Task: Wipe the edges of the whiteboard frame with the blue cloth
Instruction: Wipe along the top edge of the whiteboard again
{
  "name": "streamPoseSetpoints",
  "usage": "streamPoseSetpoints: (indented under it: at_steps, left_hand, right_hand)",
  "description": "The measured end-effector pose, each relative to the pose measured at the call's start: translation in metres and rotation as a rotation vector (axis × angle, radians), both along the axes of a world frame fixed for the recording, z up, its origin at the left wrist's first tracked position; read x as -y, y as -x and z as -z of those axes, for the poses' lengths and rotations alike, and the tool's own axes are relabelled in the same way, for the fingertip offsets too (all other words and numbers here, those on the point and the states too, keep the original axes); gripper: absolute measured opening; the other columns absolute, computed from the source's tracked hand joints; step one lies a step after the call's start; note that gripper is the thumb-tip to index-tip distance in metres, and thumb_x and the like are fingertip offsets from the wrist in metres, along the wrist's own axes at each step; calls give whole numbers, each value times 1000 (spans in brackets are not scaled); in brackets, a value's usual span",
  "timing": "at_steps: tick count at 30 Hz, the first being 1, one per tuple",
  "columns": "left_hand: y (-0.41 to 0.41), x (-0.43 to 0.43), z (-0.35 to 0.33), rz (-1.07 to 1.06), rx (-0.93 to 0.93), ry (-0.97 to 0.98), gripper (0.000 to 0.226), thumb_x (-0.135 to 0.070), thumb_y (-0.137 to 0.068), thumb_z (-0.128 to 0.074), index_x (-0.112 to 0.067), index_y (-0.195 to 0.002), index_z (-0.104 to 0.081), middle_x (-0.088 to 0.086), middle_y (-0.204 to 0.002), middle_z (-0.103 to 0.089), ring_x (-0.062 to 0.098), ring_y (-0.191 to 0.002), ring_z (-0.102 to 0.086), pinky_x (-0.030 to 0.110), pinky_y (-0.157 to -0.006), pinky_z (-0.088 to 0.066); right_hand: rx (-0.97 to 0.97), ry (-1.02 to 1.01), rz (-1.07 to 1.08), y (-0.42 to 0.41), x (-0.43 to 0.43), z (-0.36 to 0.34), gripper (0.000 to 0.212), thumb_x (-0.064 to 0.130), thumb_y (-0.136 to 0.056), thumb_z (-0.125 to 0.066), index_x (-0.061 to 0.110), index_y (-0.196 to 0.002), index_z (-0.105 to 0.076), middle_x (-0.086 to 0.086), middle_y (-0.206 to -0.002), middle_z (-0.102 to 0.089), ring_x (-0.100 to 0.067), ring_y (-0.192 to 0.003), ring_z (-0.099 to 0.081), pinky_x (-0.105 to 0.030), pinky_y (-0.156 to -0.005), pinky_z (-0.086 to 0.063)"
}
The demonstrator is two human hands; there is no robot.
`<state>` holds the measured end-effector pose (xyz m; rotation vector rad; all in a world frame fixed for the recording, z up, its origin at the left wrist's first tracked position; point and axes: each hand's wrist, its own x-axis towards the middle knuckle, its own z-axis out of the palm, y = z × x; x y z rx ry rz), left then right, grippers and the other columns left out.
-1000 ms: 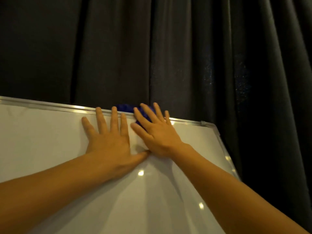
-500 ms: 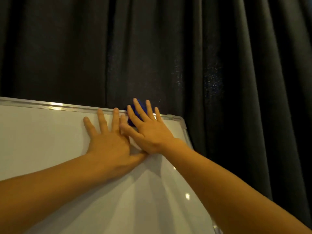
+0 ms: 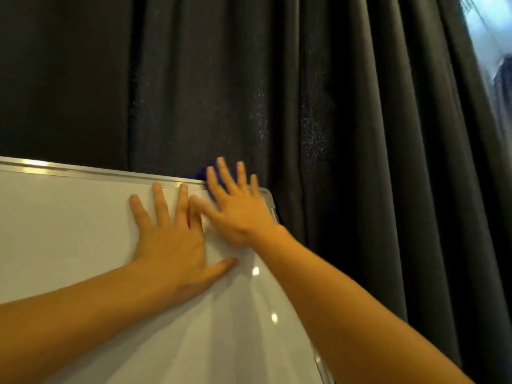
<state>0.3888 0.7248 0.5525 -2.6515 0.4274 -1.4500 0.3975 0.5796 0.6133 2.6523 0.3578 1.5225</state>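
Note:
A whiteboard with a silver metal frame fills the lower left. My left hand lies flat on the white surface just below the top edge, fingers spread. My right hand presses the blue cloth against the top frame edge near the upper right corner. Only a small patch of the cloth shows behind and between my fingers; the rest is hidden under the hand. My right fingers are extended over the cloth, slightly blurred.
Dark grey curtains hang directly behind the board and to its right. A bright strip of window shows at the far upper right. The board's right frame edge runs down toward the bottom.
My right hand has slid the blue cloth rightward along the top frame edge toward the upper right corner. My left hand has stayed flat on the board.

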Motion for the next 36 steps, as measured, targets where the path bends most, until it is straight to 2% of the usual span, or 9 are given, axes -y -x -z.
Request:
streamPoseSetpoints:
  at_steps: [6, 11, 16, 20, 24, 26, 30, 33, 36]
  left_hand:
    - [0, 5, 3, -14, -23, -42, 125, -93, -45, 23, -8, -136, 37, 20, -159, 29, 56, -137, 31, 74, -105, 17]
    - [-3, 2, 5, -31, -3, -45, 124, -95, -51, 16, -7, -139, 32, 20, -161, 24, 57, -138, 28, 74, -106, 14]
    - [-5, -2, 5, -27, -22, -57, 122, -92, -48, 24, -9, -136, 34, 19, -160, 26, 56, -137, 30, 74, -106, 14]
    - [-1, 4, 5, -27, -36, -58, 122, -93, -48, 22, -9, -136, 35, 20, -160, 27, 56, -138, 29, 73, -107, 13]
    - [1, 3, 5, -52, -43, -55, 130, -90, -43, 27, -7, -143, 29, 20, -161, 24, 56, -139, 27, 74, -108, 12]
    - [1, 0, 7, -39, -36, -50, 127, -93, -45, 24, -9, -139, 32, 19, -161, 25, 55, -139, 27, 73, -108, 13]
    - [4, 4, 7, -23, -46, -53, 122, -95, -49, 21, -11, -136, 37, 18, -158, 31, 53, -139, 31, 72, -108, 15]
    - [10, 13, 8, -26, -51, -61, 125, -94, -55, 14, -9, -145, 29, 19, -158, 30, 54, -139, 29, 72, -110, 12]
    - [11, 15, 12, -5, -41, -39, 123, -94, -55, 16, -9, -142, 31, 19, -159, 28, 54, -140, 28, 71, -110, 12]
  right_hand:
    - [-87, -369, 327, -3, 88, -27, 75, 72, -90, -2, 34, -153, 6, 10, -162, 15, -28, -146, 23, -48, -114, 18]
    - [-80, -142, -29, -19, 44, -3, 68, 68, -90, -5, 41, -151, 10, 16, -162, 9, -17, -147, 18, -39, -110, 19]
    - [-124, -250, 148, -13, 77, -18, 53, 42, -105, -12, 30, -156, 1, 8, -165, 3, -30, -149, 13, -49, -120, 4]
    - [-119, -355, 192, -9, 74, -23, 51, 37, -107, -14, 27, -156, -5, 6, -165, -1, -31, -150, 10, -50, -121, 1]
    - [-36, -96, 40, -12, 45, -13, 51, 41, -105, -19, 31, -155, -11, 8, -164, -5, -28, -150, 8, -49, -118, 5]
    - [-5, -48, 71, -11, 55, -16, 51, 40, -106, -21, 32, -155, -12, 9, -164, -8, -28, -150, 7, -48, -118, 3]
    - [-63, -321, 178, -5, 108, -26, 49, 34, -107, -19, 28, -156, -15, 6, -164, -10, -32, -150, 5, -47, -121, -4]
    - [-185, -507, 126, -3, 106, -25, 48, 25, -107, -20, 25, -155, -17, 4, -165, -8, -32, -150, 4, -47, -121, -7]
    - [-186, -712, -2, 2, 101, -18, 46, 18, -107, -23, 18, -153, -26, 0, -163, -16, -29, -149, -13, -39, -120, -14]
